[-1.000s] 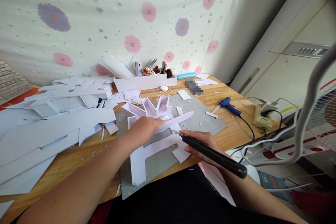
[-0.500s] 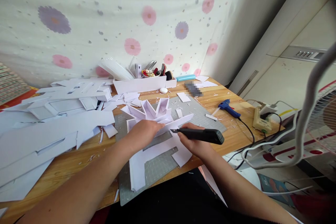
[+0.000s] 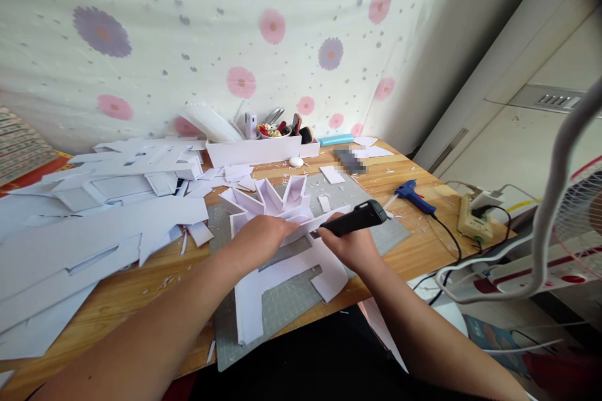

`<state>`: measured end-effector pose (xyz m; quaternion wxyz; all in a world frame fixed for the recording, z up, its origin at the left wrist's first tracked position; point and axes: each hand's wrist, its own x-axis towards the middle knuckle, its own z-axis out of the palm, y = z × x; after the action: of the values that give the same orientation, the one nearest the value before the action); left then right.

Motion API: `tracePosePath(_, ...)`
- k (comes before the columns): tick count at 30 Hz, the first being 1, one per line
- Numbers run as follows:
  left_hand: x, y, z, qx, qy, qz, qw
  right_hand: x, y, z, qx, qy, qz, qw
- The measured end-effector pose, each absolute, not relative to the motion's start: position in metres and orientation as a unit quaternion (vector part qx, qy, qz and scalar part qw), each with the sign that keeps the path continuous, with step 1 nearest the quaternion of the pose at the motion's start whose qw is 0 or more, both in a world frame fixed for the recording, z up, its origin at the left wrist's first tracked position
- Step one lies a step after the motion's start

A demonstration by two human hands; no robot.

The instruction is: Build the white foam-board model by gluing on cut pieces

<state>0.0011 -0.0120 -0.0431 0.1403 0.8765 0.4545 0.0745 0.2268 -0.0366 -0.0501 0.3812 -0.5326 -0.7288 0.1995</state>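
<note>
A black utility knife (image 3: 358, 218) is gripped in my right hand (image 3: 350, 250), its handle pointing up to the right. The blade end lies against a raised white board strip (image 3: 324, 218), and the tip is hard to make out. My left hand (image 3: 261, 239) pinches the near side of this strip, its fingertips partly hidden. Behind the strip stand folded V-shaped white pieces (image 3: 269, 197) of the same board model. A flat white cut-out frame (image 3: 286, 269) extends toward me, over the grey cutting mat (image 3: 296, 296).
White board offcuts (image 3: 160, 225) heap up on the left. A white box (image 3: 254, 151) of tools stands at the back. To the right lie a blue glue gun (image 3: 414, 195) with its cord and a power strip (image 3: 473, 214). Small scraps dot the wooden table (image 3: 376, 178).
The knife handle has swung upward and to the left, and my right hand has turned with it. My left hand keeps its hold on the strip. The view has shifted slightly.
</note>
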Motion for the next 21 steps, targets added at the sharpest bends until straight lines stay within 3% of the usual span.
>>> tracePosePath(13, 0.004, -0.017, -0.033, 0.885, 0.45, 0.037, 0.117, 0.223, -0.041, -0.058, -0.502, -0.754, 0.144, 0.399)
tracePosePath(21, 0.007, -0.024, -0.031, 0.877, 0.456, 0.07, 0.132, 0.241, -0.048, -0.023, -0.484, -0.708, 0.044, 0.512)
